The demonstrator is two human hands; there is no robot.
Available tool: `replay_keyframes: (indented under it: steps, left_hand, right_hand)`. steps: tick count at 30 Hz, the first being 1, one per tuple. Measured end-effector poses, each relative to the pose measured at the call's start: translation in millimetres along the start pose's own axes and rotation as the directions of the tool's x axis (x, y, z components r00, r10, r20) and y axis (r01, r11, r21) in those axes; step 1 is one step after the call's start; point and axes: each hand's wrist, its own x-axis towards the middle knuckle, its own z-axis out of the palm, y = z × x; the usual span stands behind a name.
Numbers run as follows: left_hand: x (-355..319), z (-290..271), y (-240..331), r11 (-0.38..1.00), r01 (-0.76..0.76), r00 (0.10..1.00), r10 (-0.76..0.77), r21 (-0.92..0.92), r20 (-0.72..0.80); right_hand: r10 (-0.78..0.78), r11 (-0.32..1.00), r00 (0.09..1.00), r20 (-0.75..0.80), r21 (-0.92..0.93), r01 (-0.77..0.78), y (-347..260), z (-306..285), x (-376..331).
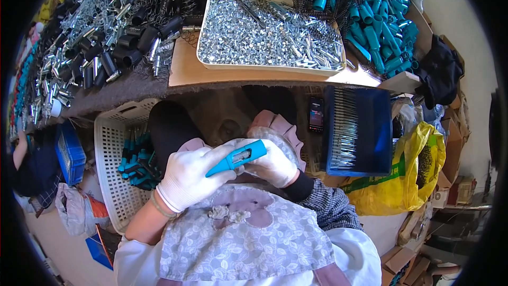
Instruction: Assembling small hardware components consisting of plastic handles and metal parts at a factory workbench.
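Note:
A teal plastic handle piece (239,158), pointed at one end and with a slot showing metal inside, is held over my lap. My left hand (189,173), in a white glove, is closed around its pointed end. Against the wider end lies my right hand (275,165), also gloved in white. Its fingers are curled and partly behind the piece, so what they grip is hidden. Ahead on the bench stands a cream tray (202,37) filled with small metal pieces, with longer pins toward its right side.
Black sleeves (108,66), springs and metal parts are heaped at the bench's left; teal handle pieces (375,37) at its right. A white basket (111,175) holds teal-and-black parts. To my right are a phone (316,114), a blue bin (365,172) of metal rods and a yellow bag (381,198).

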Motion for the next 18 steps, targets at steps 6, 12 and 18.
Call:
replay_keyframes:
  steps: [6,12,18]
  left_hand:
    - [-3.7,5.1,-11.1,0.993,-0.079,0.997,0.077,0.091,0.017]
    - [3.2,14.2,-18.6,0.995,-0.066,0.998,0.065,0.074,0.011]
    - [2.1,9.4,-30.9,0.899,0.179,0.981,-0.131,-0.4,0.144]
  right_hand:
    - [0.245,0.885,0.962,0.12,0.377,-0.273,-31.3,-11.1,-11.7]
    - [0.285,0.948,0.958,-0.022,0.156,-0.278,-49.4,-16.0,0.9]
    - [0.104,0.823,0.977,0.188,-0.567,0.022,-104.8,-29.5,17.8]
